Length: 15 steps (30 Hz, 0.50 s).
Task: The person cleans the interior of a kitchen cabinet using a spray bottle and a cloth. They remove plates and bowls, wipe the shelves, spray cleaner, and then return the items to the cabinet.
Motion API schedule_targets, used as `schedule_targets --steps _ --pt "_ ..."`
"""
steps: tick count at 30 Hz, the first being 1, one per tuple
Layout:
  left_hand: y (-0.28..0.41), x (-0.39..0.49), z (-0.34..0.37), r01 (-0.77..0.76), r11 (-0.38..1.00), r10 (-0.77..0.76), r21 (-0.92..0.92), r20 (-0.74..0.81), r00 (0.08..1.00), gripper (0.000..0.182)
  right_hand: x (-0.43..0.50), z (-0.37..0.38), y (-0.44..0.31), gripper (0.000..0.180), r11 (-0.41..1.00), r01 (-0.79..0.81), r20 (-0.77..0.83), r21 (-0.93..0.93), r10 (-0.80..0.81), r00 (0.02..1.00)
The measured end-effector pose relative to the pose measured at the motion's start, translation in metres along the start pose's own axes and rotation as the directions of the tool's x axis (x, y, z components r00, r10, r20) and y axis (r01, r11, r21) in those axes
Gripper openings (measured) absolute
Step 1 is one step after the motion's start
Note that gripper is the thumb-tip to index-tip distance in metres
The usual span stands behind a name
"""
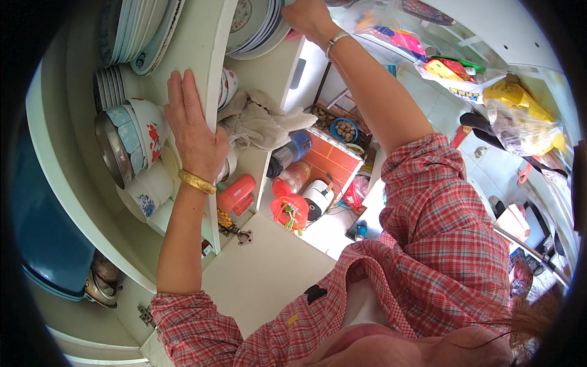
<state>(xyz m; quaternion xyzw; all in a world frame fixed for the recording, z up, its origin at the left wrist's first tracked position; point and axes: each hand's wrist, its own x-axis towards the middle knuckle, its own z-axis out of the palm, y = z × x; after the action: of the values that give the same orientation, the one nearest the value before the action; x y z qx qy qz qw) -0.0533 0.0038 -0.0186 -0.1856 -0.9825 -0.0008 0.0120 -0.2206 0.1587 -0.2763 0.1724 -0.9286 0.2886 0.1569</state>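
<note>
My left hand [195, 133], with a gold-coloured bangle at its wrist, lies with fingers extended against a cream cabinet shelf [197, 50]. Nothing shows in its grasp. Beside it are stacked bowls [153, 133], one with red flowers, and a white cup with a blue pattern [146, 195]. White plates [137, 27] stand beyond the fingertips. My right hand [307, 18], wearing a silver-coloured bracelet, is curled at the top edge beside another stack of plates [257, 27]; its fingertips and any hold are hidden. A grey-beige cloth [261, 119] hangs over the neighbouring shelf.
An open cabinet door [270, 270] is near my chest. A red cylindrical container [236, 192] rests on a shelf. Beyond are a red basket [289, 211], a white appliance [318, 199] and a blue bowl [344, 130]. Plastic bags [523, 119] lie at the right.
</note>
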Motion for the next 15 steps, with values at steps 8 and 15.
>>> schedule_targets --steps 8,15 --pt "-0.003 -0.001 0.002 -0.006 1.0 0.006 -0.018 0.001 1.0 0.097 -0.032 -0.063 0.009 0.024 0.42 -0.527 0.285 0.739 0.514 0.809" --pt "0.0 -0.001 0.001 -0.003 1.0 0.004 -0.031 0.013 1.0 0.097 -0.043 -0.065 0.007 0.024 -0.171 -0.421 0.441 0.891 0.548 0.71"
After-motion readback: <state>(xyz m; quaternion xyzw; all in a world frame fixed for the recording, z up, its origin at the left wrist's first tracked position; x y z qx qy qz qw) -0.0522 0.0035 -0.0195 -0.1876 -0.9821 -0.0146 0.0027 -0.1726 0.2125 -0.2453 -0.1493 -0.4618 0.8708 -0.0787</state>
